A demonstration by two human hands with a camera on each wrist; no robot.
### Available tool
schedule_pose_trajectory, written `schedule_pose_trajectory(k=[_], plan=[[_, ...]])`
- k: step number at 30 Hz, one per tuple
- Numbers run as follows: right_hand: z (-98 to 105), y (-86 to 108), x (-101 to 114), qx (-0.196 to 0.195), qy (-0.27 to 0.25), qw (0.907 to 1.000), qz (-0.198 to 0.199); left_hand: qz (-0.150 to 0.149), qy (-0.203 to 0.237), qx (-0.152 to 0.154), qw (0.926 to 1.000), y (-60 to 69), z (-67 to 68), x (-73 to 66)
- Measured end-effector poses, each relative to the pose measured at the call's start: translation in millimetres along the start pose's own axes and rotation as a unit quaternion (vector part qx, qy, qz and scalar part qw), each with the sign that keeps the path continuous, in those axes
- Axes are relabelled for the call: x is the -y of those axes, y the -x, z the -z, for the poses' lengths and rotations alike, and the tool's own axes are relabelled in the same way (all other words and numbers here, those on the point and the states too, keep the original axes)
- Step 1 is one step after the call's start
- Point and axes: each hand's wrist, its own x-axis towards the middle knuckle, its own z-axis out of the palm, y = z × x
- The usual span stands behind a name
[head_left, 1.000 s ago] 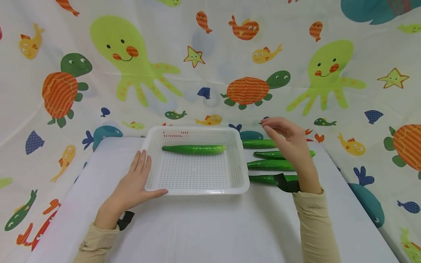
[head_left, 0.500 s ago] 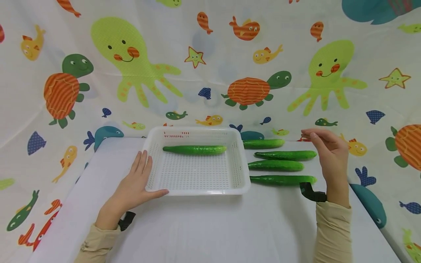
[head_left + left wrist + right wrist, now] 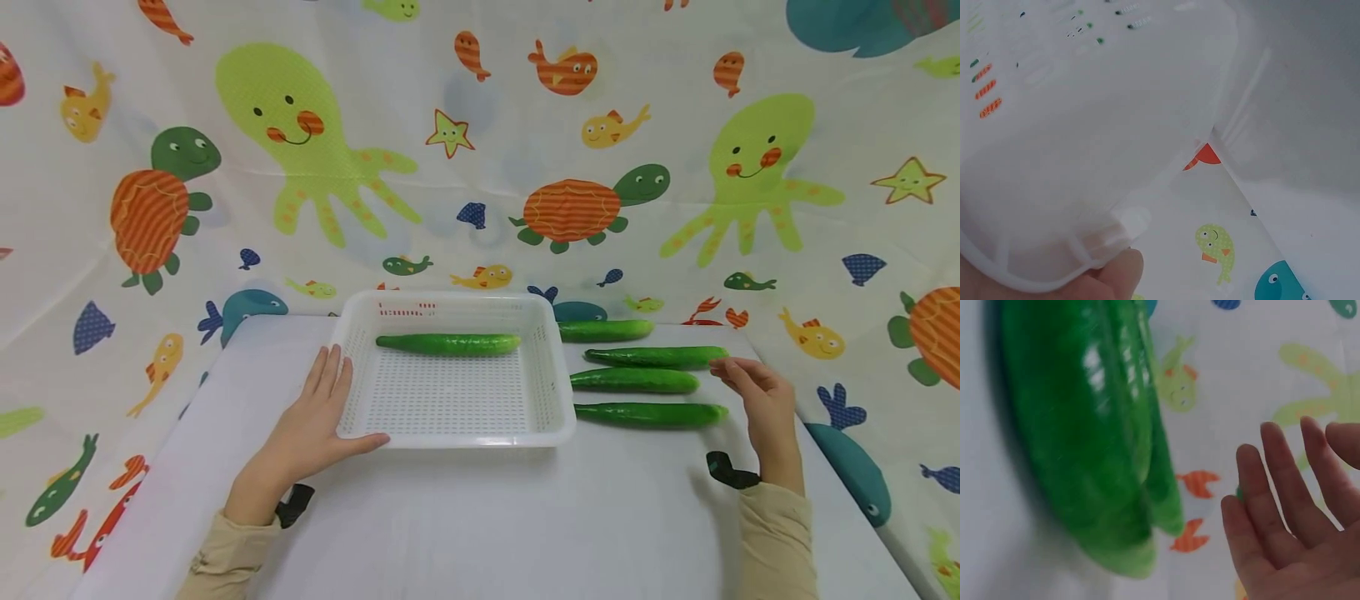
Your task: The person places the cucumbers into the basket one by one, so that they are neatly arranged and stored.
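Note:
My left hand (image 3: 307,437) rests against the left side of a white perforated plastic basket (image 3: 465,439), fingers straight and thumb along the front rim. In the left wrist view, fingertips (image 3: 1121,275) show beside the rim. One green cucumber (image 3: 447,344) lies crosswise in the basket, near its back wall. Several more cucumbers (image 3: 651,414) lie in rows to the basket's right. Beside their right-hand ends is my right hand (image 3: 763,408), fingertips at the pale tip of the second cucumber from the back (image 3: 655,357). The right wrist view shows its relaxed fingers holding nothing, apart from the cucumbers.
Everything stands on a white-covered table (image 3: 480,525). Behind it and at both sides hangs a white curtain (image 3: 495,158) printed with sea animals. The basket's right side stands close to the left ends of the cucumbers.
My right hand has moved right from over the cucumbers to past their ends, then come lower and closer to them. My left hand stays on the basket; the cucumbers lie where they were.

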Motion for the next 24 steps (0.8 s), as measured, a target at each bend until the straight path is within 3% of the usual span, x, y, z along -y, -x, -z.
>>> schedule_pose_trajectory(k=[10, 15, 24], plan=[[26, 5.3, -33, 0.058, 0.033, 0.9956, -0.066, 0.002, -0.001, 0.0, 1.0, 0.5, -0.4, 0.0], [35, 9.1, -45, 0.106, 0.121, 0.9813, -0.106, -0.001, -0.001, -0.004, 1.0, 0.6, -0.3, -0.1], [39, 14.9, -53, 0.179, 0.215, 0.9553, -0.097, 0.0, -0.004, 0.0, 1.0, -0.6, -0.1, -0.9]])
